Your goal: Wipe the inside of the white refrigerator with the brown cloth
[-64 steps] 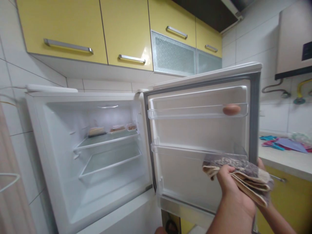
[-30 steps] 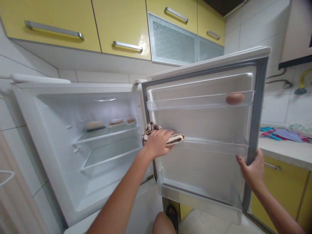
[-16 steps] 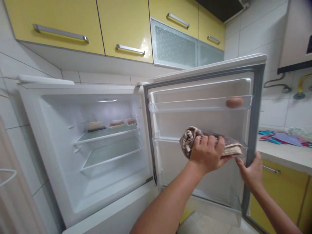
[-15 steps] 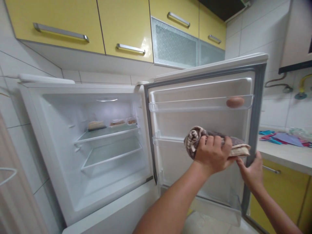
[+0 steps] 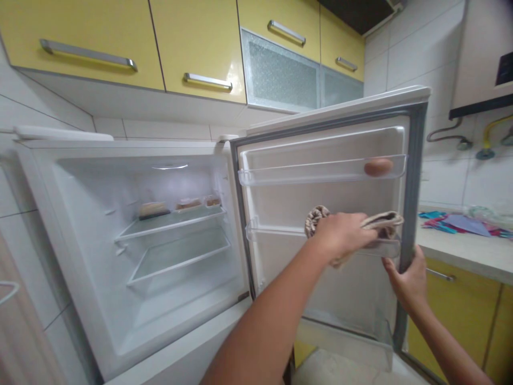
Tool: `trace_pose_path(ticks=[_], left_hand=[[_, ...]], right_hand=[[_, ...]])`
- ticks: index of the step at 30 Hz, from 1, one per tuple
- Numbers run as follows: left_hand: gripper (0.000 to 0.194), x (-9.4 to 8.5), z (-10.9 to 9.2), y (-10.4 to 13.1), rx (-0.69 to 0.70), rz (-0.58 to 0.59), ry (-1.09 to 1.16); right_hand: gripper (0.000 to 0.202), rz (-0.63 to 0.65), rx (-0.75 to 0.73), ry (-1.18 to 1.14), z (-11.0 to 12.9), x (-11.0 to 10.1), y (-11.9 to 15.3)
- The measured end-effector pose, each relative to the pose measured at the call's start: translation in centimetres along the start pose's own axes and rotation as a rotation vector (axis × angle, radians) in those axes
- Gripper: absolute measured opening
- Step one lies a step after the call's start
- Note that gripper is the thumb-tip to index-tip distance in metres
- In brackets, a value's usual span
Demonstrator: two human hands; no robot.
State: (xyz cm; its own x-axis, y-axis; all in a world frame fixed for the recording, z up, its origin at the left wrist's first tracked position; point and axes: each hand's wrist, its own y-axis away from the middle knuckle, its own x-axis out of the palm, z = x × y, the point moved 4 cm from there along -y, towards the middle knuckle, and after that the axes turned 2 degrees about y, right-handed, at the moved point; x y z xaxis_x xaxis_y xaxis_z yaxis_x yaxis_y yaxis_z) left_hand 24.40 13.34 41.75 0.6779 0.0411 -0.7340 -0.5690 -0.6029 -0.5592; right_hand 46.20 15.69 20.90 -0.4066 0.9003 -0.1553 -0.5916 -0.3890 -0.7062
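Clenched around a brown-and-cream patterned cloth (image 5: 379, 221), the left hand (image 5: 340, 235) presses it along the rim of the middle door shelf (image 5: 276, 231), a clear plastic rack on the inside of the open fridge door (image 5: 328, 214). One bunched end of the cloth pokes out past the wrist side of that hand and the other end trails beyond the fingertips toward the door's grey seal. Just below and beyond those fingertips, the right hand (image 5: 405, 280) grips the outer edge of the door, fingers wrapped round the seal. Above the left hand, the upper door shelf (image 5: 312, 175) carries a single brown egg (image 5: 378, 167) at its far end. Beneath both hands sits the bottom door bin (image 5: 344, 342). Off past the left forearm, the lit fridge compartment (image 5: 160, 235) stands open, with a few small food containers (image 5: 176, 206) on its top glass shelf. Beyond the right hand, coloured cloths (image 5: 460, 222) lie on the counter.
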Motion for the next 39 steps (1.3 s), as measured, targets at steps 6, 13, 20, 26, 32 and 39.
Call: trace_pose_path(ticks=[6,13,20,26,32,39], left_hand=[[0.022,-6.1,6.7,-0.3,-0.036,0.395,0.201],[0.032,-12.9,14.5,2.5,-0.299,0.432,-0.079],[0.034,-11.4,12.5,1.1,-0.263,0.474,-0.32],[0.028,-6.5,6.9,-1.2,-0.001,0.503,-0.335],[0.022,-0.6,0.7,-4.1,0.363,0.51,-0.499],[0.024,0.5,-0.7,-4.5,0.784,0.327,-0.816]], right_hand=[[0.113,0.022,0.074,-0.003,0.3,-0.1,0.1],[0.112,0.02,0.062,-0.011,0.6,-0.1,0.0],[0.114,-0.003,0.047,-0.01,0.2,0.1,0.2],[0.113,-0.014,0.07,-0.026,0.3,0.1,0.2],[0.115,-0.02,0.102,-0.033,0.9,-0.1,0.4],[0.115,-0.002,0.104,-0.022,0.6,0.1,0.3]])
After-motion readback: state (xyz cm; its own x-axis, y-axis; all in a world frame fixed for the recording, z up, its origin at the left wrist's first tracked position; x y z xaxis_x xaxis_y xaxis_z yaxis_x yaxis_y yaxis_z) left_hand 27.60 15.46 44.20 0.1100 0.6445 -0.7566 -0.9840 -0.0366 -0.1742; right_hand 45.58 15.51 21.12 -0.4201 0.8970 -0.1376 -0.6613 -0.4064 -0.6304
